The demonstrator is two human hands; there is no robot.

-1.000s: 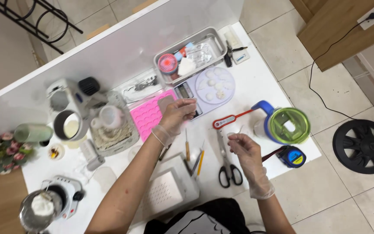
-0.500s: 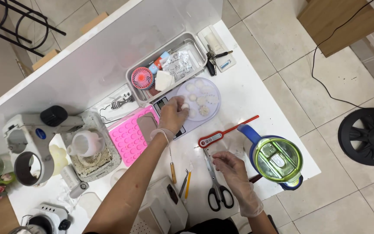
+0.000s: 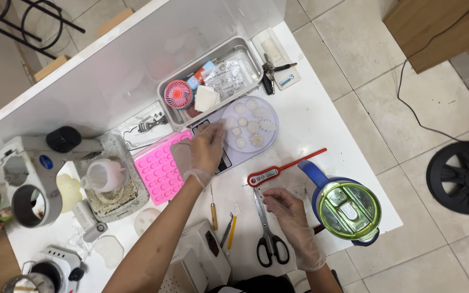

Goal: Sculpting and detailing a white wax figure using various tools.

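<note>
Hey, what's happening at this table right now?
A person in thin clear gloves works at a crowded white table. The left hand rests by a pink mold and a round lilac tray of small white pieces. The right hand lies flat between scissors and a red thermometer.

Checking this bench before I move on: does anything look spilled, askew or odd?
Nothing looks spilled or broken. The one oddity: the round lilac plate of small white pieces sits partly on the scale, overhanging it. The left hand rests on the scale, the right hand by the scissors.
</note>
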